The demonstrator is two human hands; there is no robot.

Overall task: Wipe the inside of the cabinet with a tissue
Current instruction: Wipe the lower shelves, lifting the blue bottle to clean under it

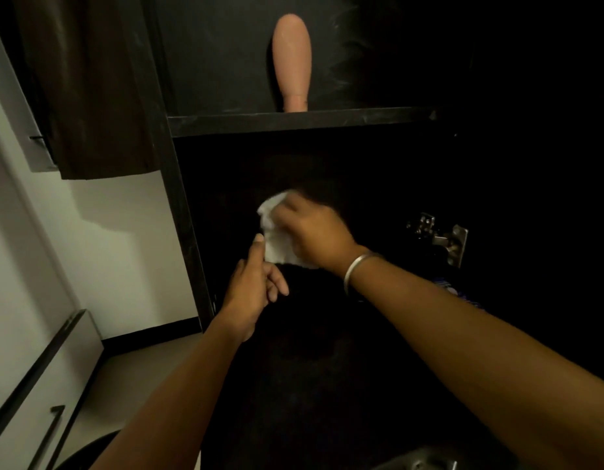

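Note:
A dark open cabinet (300, 122) fills the view, with a black shelf edge across its upper part. My right hand (315, 232), a metal bangle on its wrist, reaches into the lower compartment and is closed on a crumpled white tissue (275, 232). Just below and left of it, my left hand (254, 283) has its fingers curled and its thumb raised against the tissue's lower edge. The lower compartment's surfaces are too dark to make out.
A tan rounded object (291, 62) stands on the upper shelf. A metal hinge (443, 237) is fixed on the right side of the cabinet. At the left are a pale wall (117, 239), a brown door panel (90, 86) and white drawers with dark handles (46, 371).

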